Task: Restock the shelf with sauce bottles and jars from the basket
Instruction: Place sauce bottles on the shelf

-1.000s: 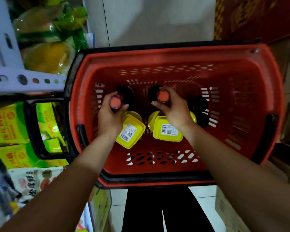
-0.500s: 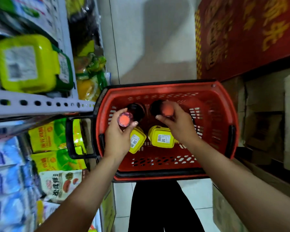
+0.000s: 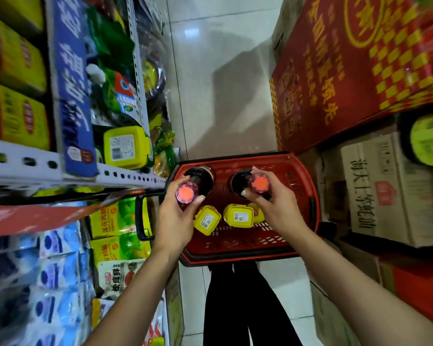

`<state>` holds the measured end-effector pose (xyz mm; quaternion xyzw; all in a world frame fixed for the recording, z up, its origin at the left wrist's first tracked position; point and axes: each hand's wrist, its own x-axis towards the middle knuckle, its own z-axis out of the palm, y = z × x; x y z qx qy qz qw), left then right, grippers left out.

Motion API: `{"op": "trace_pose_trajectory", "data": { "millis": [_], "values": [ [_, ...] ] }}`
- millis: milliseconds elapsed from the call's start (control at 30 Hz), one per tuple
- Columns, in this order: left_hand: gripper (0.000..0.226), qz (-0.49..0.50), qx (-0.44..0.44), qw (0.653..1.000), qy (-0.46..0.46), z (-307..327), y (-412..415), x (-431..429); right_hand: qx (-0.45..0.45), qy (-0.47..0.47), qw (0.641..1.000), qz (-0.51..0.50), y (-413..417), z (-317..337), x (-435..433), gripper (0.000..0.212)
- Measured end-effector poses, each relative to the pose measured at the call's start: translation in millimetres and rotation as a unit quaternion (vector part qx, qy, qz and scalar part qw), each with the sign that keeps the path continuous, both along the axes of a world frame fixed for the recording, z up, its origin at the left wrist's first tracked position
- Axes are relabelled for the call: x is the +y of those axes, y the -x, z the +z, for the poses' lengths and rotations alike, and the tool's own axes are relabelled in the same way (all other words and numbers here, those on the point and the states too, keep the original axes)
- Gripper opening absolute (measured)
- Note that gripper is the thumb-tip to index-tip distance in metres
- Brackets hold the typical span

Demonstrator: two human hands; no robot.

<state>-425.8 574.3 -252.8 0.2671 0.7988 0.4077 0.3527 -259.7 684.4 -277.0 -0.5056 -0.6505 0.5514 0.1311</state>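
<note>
Over the basket (image 3: 236,244), left hand (image 3: 173,222) and right hand (image 3: 279,208) each curl fingers round a bottle (image 3: 184,193), labels hidden.

"海天上等蚝油" on the cardboard box (image 3: 385,196), "松茸鲜" on a shelf packet (image 3: 118,278)

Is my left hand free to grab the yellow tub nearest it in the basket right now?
Probably not yet: the left hand grips a red-capped bottle, though nothing covers the yellow tub right beside it.
</note>
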Motion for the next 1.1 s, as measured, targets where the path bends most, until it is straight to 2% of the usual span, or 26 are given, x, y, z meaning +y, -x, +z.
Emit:
{"op": "trace_pose_trajectory", "data": {
  "millis": [367,567,733,967,1100],
  "values": [
    [0.038,-0.09,-0.019,0.996,-0.001,115.2,-15.0,-18.6,0.006,-0.04,0.999,-0.007,-46.9,134.1,-13.0,0.031],
    [0.031,-0.115,-0.036,0.991,-0.066,172.6,-35.3,-13.6,0.041,-0.059,0.997,-0.04,-77.5,192.0,-22.6,0.024],
    [0.023,-0.157,-0.002,0.983,-0.099,214.5,-55.8,-4.1,0.083,-0.035,0.991,-0.098,-109.6,238.4,-24.0,0.026],
    [0.014,-0.221,0.006,0.961,-0.167,255.3,-79.5,2.5,0.121,-0.09,0.979,-0.14,-141.9,288.8,-38.2,0.029],
    [0.014,-0.291,0.024,0.94,-0.176,268.7,-87.8,7.7,0.117,-0.108,0.972,-0.17,-154.9,302.6,-55.9,0.027]
  ]
}}
